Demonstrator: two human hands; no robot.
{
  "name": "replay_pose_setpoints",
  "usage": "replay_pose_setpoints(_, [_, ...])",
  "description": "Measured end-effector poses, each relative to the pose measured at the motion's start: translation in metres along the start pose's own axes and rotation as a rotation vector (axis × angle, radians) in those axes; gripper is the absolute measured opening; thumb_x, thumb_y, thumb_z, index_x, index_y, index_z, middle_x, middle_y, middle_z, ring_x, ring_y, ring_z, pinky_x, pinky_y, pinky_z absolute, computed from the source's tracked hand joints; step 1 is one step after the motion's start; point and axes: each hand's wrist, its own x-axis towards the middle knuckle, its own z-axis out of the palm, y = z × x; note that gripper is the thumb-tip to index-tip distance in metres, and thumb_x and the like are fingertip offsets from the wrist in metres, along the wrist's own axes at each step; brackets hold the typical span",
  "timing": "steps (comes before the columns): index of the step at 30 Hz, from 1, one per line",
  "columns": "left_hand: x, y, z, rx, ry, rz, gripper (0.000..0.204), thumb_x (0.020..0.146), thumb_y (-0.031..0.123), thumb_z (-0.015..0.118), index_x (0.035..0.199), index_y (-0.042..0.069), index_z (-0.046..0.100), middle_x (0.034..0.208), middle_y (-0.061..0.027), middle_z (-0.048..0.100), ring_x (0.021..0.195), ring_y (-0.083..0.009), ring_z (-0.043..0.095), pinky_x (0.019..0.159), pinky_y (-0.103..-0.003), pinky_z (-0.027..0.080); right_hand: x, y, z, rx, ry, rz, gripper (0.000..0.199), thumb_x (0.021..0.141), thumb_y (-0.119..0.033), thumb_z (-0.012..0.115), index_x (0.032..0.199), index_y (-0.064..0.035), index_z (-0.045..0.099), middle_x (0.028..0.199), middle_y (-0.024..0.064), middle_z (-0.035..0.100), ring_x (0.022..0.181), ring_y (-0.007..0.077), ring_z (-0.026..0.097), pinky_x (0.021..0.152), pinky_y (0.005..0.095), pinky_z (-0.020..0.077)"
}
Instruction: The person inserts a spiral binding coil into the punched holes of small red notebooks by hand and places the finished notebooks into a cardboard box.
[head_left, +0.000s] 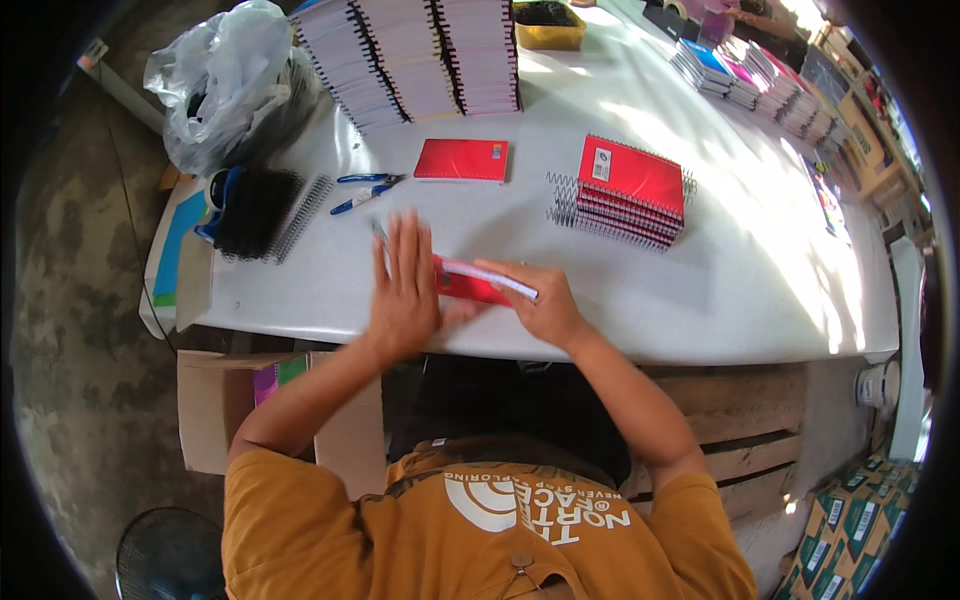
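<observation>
From the head camera, looking down over the near edge of a white table, both hands meet on a red notebook that lies just in front of the person. The left hand is spread flat, fingers straight and together, palm down over the notebook's left end; it is blurred, so whether it presses on the cover or on a wire coil beside it cannot be told. The right hand curls round the notebook's right end, thumb and fingers closed on the edge where the white page block shows. The notebook's long axis runs left to right, tilting slightly down toward the right, so it lies between the two palms, under the left fingers and in the right grip. Farther back lie blue-handled pliers, a single red notebook and a stack of red notebooks resting on loose wire coils. Black spiral coils sit at the left near a plastic bag, and tall stacks of unbound pages stand at the far edge. A cardboard box stands below the table at the left.
</observation>
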Motion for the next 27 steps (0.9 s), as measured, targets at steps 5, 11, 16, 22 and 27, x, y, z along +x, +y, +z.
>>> replay_pose_setpoints(5, [0.003,-0.014,-0.009,0.2,0.423,-0.039,0.107,0.081,0.071,0.032,0.135,-0.019,0.011,0.141,-0.0388,0.011,0.134,-0.05,0.004,0.105,-0.06,-0.001,-0.023,-0.012,0.021,0.023,0.071,0.016,0.028,0.084,-0.003,0.059,0.111,-0.0048,0.061,0.1,0.0165,0.065,0.081,0.027,0.065,0.073,0.0292,0.0493])
replay_pose_setpoints(11, [-0.08,0.038,0.016,-0.036,0.008,0.217,0.112,0.074,0.078,0.033,0.136,-0.014,0.018,0.141,-0.0396,0.009,0.134,-0.0519,0.003,0.102,-0.065,-0.003,-0.031,-0.014,0.034,-0.01,0.133,-0.022,0.036,0.081,0.004,0.057,0.116,-0.0038,0.058,0.102,0.0184,0.063,0.09,0.0318,0.063,0.077,0.0317,0.0497])
replay_pose_setpoints(16, [-0.018,0.0,0.015,-0.116,0.423,-0.131,0.109,0.075,0.076,0.038,0.139,-0.01,0.015,0.145,-0.0333,0.002,0.136,-0.0473,-0.001,0.104,-0.059,-0.005,-0.039,-0.024,0.042,-0.116,0.094,-0.145,0.036,0.079,0.005,0.057,0.114,-0.003,0.059,0.101,0.0177,0.064,0.087,0.0285,0.065,0.075,0.0319,0.0506])
replay_pose_setpoints(22, [-0.012,0.014,0.0,-0.08,0.427,0.019,0.118,0.069,0.081,0.04,0.139,-0.01,0.011,0.145,-0.0329,0.005,0.135,-0.0491,0.002,0.104,-0.061,-0.001,-0.039,-0.02,0.034,-0.184,0.102,-0.235,0.047,0.073,0.009,0.053,0.118,-0.005,0.056,0.105,0.0163,0.063,0.091,0.0315,0.063,0.076,0.0358,0.0509])
replay_pose_setpoints(27, [-0.057,0.033,0.034,-0.567,0.211,0.175,0.111,0.072,0.076,0.043,0.138,-0.009,0.018,0.141,-0.0352,0.014,0.132,-0.0527,0.008,0.104,-0.061,0.002,-0.037,-0.027,0.04,-0.125,0.083,-0.212,0.05,0.071,0.009,0.055,0.12,-0.0039,0.054,0.105,0.0165,0.063,0.087,0.0316,0.063,0.074,0.0356,0.0514])
